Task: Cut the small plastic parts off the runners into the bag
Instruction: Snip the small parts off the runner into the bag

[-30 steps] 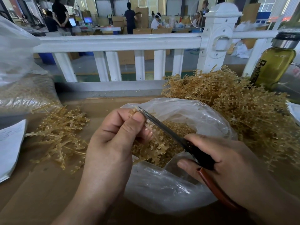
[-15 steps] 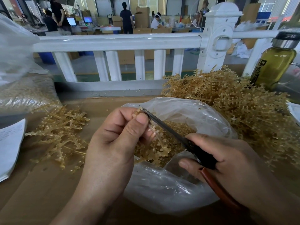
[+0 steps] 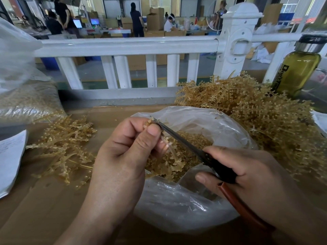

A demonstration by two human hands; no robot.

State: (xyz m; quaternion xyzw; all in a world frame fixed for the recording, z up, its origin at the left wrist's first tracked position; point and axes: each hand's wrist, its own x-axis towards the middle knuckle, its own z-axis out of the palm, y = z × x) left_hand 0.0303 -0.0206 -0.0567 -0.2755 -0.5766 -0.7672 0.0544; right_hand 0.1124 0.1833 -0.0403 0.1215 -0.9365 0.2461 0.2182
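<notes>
Head view: the clear bag (image 3: 177, 209) holds loose cut parts (image 3: 198, 138); above it the left hand (image 3: 122, 160) pinches a runner (image 3: 172, 152), the right hand (image 3: 256, 175) grips scissors (image 3: 219, 167), tips at the runner's top, as half a second ago. Far left, a second bag (image 3: 26, 101) holds parts. The thumb (image 3: 150, 137) hides the cut.

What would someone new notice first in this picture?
Front and centre, the left hand pinches a runner over the open clear bag, while the right hand holds scissors with their tip at the runner's top. A big tangle of tan runners is heaped behind the bag at right; a smaller pile lies at left.
</notes>
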